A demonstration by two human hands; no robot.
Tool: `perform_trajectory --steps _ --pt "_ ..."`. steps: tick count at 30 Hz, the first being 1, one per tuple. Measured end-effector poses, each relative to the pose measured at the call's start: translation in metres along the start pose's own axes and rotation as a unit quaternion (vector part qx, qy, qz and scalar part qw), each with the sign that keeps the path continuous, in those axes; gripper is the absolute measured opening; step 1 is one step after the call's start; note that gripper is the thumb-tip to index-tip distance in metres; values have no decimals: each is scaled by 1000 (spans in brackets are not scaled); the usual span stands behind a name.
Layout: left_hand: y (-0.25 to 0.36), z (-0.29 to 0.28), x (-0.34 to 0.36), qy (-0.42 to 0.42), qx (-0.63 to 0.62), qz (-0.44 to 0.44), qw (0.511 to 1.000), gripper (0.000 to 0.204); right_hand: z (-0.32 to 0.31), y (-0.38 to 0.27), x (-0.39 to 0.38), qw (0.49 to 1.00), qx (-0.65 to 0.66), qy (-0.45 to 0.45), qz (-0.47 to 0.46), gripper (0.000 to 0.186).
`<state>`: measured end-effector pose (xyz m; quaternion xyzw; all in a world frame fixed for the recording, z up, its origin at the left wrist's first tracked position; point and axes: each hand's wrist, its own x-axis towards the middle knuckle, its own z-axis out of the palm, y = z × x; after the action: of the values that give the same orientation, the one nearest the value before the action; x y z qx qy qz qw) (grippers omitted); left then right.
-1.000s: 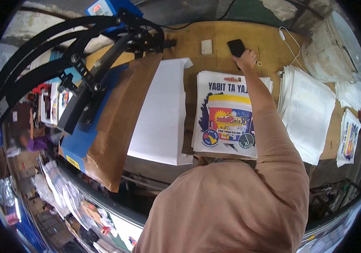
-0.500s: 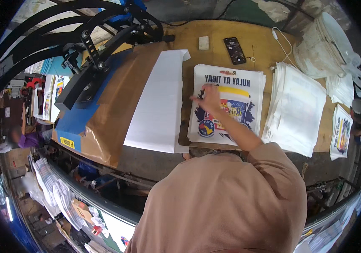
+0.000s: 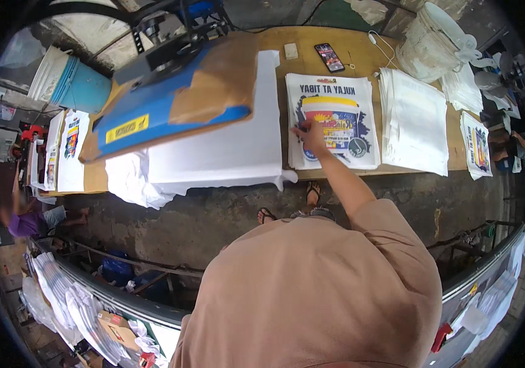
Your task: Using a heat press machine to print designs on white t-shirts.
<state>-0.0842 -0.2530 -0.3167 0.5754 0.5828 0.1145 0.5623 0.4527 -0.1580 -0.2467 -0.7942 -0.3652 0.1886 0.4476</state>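
Note:
My right hand (image 3: pixel 310 134) rests over the left part of a stack of white printed sheets (image 3: pixel 331 157), its fingers bent and apart, with nothing visible between them. Its forearm hides part of the mirrored, colourful print. My left hand does not show. To the left stands a heat press, its blue platen (image 3: pixel 173 121) partly wrapped in brown covering and raised at a tilt. Beneath and beside it lies smooth white cloth (image 3: pixel 225 156), with a crumpled part (image 3: pixel 135 181) hanging over the table's front edge.
Blank white sheets (image 3: pixel 414 122) lie stacked to the right. A phone (image 3: pixel 328 57), a small pale block (image 3: pixel 290 51) and a stained white bucket (image 3: pixel 431 46) sit farther back. Printed pieces (image 3: pixel 72 144) lie far left. A person in purple (image 3: pixel 26 221) is beyond the table.
The press platen has lifted and swung, baring more white cloth with its crumpled part. My right hand remains over the printed stack, fingers less spread. The whole view has shifted.

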Motion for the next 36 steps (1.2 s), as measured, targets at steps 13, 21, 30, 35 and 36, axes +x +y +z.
perform_trajectory --steps 13,21,30,35,36 --pt "219 65 46 -291 -125 6 949 54 -106 -135 -85 957 282 38 -52 11" --pt "319 124 23 -430 -367 66 822 77 -226 -197 -152 897 432 85 47 25" --pt "353 5 68 -180 -347 204 897 39 -161 -104 -168 938 327 2 112 13" --pt "322 -88 119 -60 -123 257 957 47 -68 -116 -143 956 243 -31 163 18" --pt "317 -101 125 1 -66 229 971 48 -48 -110 -134 971 212 -23 107 20"
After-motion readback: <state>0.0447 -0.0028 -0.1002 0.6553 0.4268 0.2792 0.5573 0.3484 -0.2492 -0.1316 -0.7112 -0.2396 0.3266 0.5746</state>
